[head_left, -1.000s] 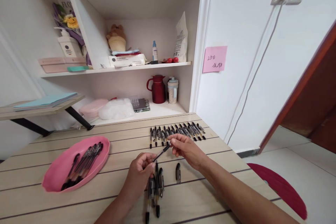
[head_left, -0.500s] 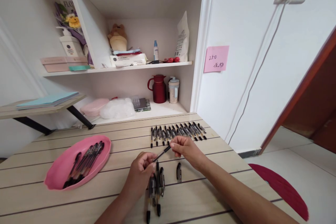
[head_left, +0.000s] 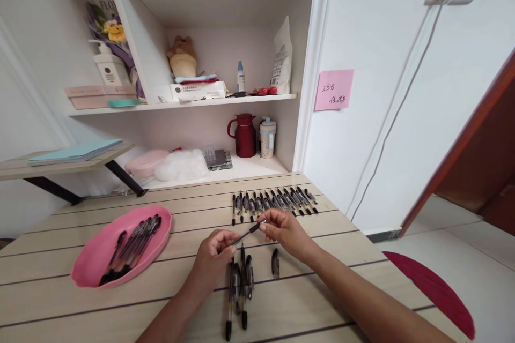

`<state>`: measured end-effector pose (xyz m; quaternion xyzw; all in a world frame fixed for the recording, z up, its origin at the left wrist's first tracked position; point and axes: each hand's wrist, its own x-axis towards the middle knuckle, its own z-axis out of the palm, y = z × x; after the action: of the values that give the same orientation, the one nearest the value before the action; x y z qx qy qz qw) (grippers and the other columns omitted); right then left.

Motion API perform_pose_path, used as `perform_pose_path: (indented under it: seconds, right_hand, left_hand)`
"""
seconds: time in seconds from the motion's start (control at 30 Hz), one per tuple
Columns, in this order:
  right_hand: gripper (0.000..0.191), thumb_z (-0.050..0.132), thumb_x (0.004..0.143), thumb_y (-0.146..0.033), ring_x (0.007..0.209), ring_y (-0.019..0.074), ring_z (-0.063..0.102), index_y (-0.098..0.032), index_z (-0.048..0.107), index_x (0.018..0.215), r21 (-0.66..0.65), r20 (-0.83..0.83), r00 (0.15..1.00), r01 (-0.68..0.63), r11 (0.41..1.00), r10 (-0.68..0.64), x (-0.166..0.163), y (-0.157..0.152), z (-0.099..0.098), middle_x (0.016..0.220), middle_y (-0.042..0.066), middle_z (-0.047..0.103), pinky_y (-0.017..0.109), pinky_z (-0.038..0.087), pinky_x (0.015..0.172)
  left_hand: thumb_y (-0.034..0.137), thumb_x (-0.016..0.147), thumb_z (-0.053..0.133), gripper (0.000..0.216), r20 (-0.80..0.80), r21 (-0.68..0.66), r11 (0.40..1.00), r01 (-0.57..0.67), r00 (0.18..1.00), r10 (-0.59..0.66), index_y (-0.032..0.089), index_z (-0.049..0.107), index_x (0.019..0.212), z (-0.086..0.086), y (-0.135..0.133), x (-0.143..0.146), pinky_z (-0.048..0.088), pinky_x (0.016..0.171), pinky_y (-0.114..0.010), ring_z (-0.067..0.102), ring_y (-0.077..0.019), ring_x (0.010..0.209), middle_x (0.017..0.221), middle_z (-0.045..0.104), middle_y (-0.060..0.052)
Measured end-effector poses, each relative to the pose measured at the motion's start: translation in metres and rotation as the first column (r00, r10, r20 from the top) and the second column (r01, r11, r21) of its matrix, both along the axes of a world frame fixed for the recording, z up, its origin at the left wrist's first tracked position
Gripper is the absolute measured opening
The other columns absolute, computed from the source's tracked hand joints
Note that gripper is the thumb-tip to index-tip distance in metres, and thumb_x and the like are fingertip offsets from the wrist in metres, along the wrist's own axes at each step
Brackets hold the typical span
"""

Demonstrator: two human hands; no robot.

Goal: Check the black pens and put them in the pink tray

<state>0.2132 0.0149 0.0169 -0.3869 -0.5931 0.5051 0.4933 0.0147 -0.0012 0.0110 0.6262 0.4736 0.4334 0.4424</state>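
Note:
Both my hands hold one black pen [head_left: 246, 235] a little above the wooden table [head_left: 120, 300]. My left hand [head_left: 215, 257] is closed round its lower end. My right hand [head_left: 284, 230] pinches its upper end. Under my hands lie a few loose black pens [head_left: 239, 292] and a single pen cap [head_left: 275, 263]. Beyond my hands, a neat row of several black pens [head_left: 273, 202] lies side by side. A pink oval tray [head_left: 92, 265] at the left holds several more black pens [head_left: 132, 249].
A shelf unit behind the table carries a dark red jug [head_left: 243, 135], a cup [head_left: 266, 138], a plastic bag [head_left: 179, 165] and a pink box [head_left: 142, 162]. A pink note [head_left: 333, 89] sticks on the white wall. A red mat [head_left: 434, 289] lies on the floor at right.
The hands have barely moved; my right hand has closed in slightly along the pen toward my left. The view has shifted a little.

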Motion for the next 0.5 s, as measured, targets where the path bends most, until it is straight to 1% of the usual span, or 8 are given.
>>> perform_pose_path:
  seconds: [0.1,0.17,0.27,0.37,0.43,0.5]
  right_hand:
    - [0.025,0.062,0.065,-0.041,0.047,0.0075,0.044,-0.017,0.056,0.069,0.038,0.078,0.996,0.038,0.999,-0.041,0.0,-0.001,0.0,0.054,-0.005,0.047,0.021,0.037,0.047]
    - [0.026,0.058,0.068,-0.042,0.045,0.0079,0.044,-0.017,0.053,0.062,0.068,0.158,0.986,0.05,0.996,-0.06,0.0,-0.001,-0.001,0.052,-0.004,0.047,0.021,0.036,0.045]
    - [0.032,0.052,0.072,-0.045,0.043,0.0084,0.044,-0.017,0.05,0.056,0.083,0.245,0.966,0.064,0.994,-0.083,0.001,-0.002,-0.001,0.047,-0.003,0.046,0.02,0.033,0.043]
    - [0.038,0.047,0.075,-0.049,0.043,0.0087,0.045,-0.017,0.049,0.055,0.076,0.263,0.962,0.05,0.996,-0.068,0.002,-0.004,0.002,0.047,-0.002,0.047,0.02,0.034,0.043]
    - [0.038,0.045,0.075,-0.051,0.046,0.009,0.047,-0.016,0.052,0.061,0.076,0.223,0.974,0.033,0.997,-0.049,0.003,-0.005,0.004,0.053,-0.001,0.05,0.021,0.036,0.045]
    - [0.033,0.051,0.072,-0.05,0.05,0.0093,0.048,-0.017,0.054,0.075,0.068,0.137,0.99,0.022,0.997,-0.031,0.003,-0.005,0.007,0.061,-0.001,0.051,0.021,0.038,0.047]
  left_hand:
    - [0.02,0.064,0.054,0.022,-0.153,0.169,0.986,-0.003,0.988,0.03,0.017,0.065,0.083,0.008,-0.002,-0.004,0.042,0.067,-0.028,0.052,-0.0163,0.071,0.076,0.057,-0.003]
    - [0.021,0.066,0.052,0.021,-0.219,0.241,0.97,0.014,0.975,0.041,0.018,0.065,0.082,0.014,-0.004,-0.005,0.042,0.069,-0.029,0.052,-0.0173,0.071,0.076,0.056,-0.003]
    - [0.02,0.068,0.05,0.02,-0.262,0.283,0.958,0.042,0.965,0.035,0.019,0.065,0.08,0.019,-0.007,-0.004,0.041,0.068,-0.029,0.051,-0.0173,0.071,0.077,0.055,-0.004]
    - [0.021,0.067,0.05,0.02,-0.246,0.293,0.956,0.031,0.968,0.045,0.019,0.065,0.08,0.018,-0.008,-0.003,0.041,0.067,-0.029,0.051,-0.0173,0.07,0.077,0.055,-0.004]
    - [0.022,0.066,0.051,0.02,-0.216,0.292,0.956,0.003,0.974,0.063,0.019,0.065,0.08,0.016,-0.007,-0.003,0.042,0.067,-0.029,0.051,-0.0171,0.069,0.076,0.056,-0.004]
    - [0.022,0.065,0.052,0.02,-0.2,0.285,0.958,-0.018,0.977,0.078,0.018,0.066,0.08,0.014,-0.006,-0.003,0.042,0.066,-0.029,0.051,-0.0167,0.068,0.075,0.056,-0.003]
